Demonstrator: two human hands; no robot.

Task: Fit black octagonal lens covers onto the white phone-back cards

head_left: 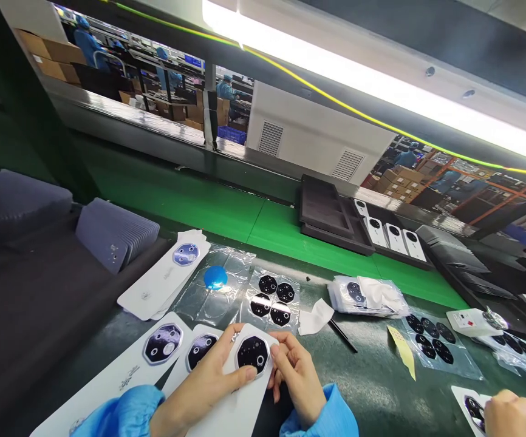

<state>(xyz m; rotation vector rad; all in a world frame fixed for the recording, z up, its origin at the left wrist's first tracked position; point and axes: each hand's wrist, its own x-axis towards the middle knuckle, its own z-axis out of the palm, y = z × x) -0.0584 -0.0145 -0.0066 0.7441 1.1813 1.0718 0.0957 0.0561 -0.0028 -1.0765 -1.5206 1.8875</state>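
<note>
Here: white cover point(240, 388) with black lens point(252, 354) — left hand point(203, 388) and right hand point(297, 379) both clamped on it, fingers curled round edges; lens sheet point(272, 297) just beyond; co-worker's hand point(511, 413) near right.

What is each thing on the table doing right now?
white phone cover: held by both hands
left hand: thumb on cover's camera plate
right hand: fingers at cover's edge
blue disc: lying on plastic film
black trays: stacked on green belt
co-worker's hand: touching another cover
</note>
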